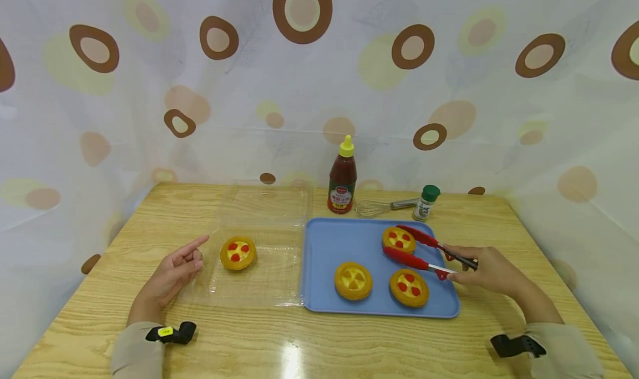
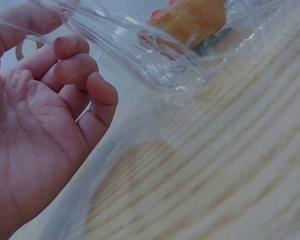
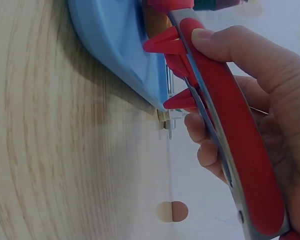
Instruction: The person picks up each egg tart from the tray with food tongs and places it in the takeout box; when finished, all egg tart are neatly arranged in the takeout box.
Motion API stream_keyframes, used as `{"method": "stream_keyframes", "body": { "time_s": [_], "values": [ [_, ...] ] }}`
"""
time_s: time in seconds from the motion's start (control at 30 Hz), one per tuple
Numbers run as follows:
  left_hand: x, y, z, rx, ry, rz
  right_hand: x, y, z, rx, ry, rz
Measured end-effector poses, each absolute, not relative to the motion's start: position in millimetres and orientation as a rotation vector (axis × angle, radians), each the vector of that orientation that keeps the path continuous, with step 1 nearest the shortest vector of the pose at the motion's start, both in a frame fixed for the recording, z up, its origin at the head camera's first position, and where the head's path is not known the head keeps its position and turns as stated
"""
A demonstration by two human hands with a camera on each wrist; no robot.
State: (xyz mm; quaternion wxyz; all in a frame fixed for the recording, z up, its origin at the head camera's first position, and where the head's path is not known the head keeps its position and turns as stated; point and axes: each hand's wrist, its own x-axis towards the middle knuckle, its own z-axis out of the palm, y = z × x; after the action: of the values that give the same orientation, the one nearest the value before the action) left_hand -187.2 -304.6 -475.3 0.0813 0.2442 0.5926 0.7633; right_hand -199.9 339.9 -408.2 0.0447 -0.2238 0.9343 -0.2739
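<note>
My right hand [image 1: 491,268] grips the red-tipped tongs [image 1: 421,262], its thumb lying on the red handle in the right wrist view. The tongs' red tips lie on either side of a tart [image 1: 399,239] with red pieces on top, at the back right of the blue tray [image 1: 319,290]. My left hand [image 1: 172,273] is at the left edge of a clear plastic container [image 1: 264,296] with its lid folded back. Its index finger points forward along that edge, and the other fingers bend loosely. Inside the container's left part sits another red-topped tart [image 1: 238,253].
Toward the tray's front lie a plain yellow tart [image 1: 353,281] and a red-topped tart [image 1: 409,288]. Behind the tray stand a sauce bottle [image 1: 342,182] with a yellow cap and a green-capped shaker [image 1: 426,202]. A whisk [image 1: 374,208] lies between them. A patterned curtain [image 1: 299,90] hangs behind the table.
</note>
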Motion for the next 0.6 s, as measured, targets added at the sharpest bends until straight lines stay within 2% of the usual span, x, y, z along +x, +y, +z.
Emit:
{"method": "stream_keyframes", "body": {
  "time_s": [0.6],
  "values": [
    [-187.2, -304.4, -474.7, 0.755, 1.793, 2.273, -199.2, 337.3, -409.9, -0.762, 2.926, -0.820]
  ]
}}
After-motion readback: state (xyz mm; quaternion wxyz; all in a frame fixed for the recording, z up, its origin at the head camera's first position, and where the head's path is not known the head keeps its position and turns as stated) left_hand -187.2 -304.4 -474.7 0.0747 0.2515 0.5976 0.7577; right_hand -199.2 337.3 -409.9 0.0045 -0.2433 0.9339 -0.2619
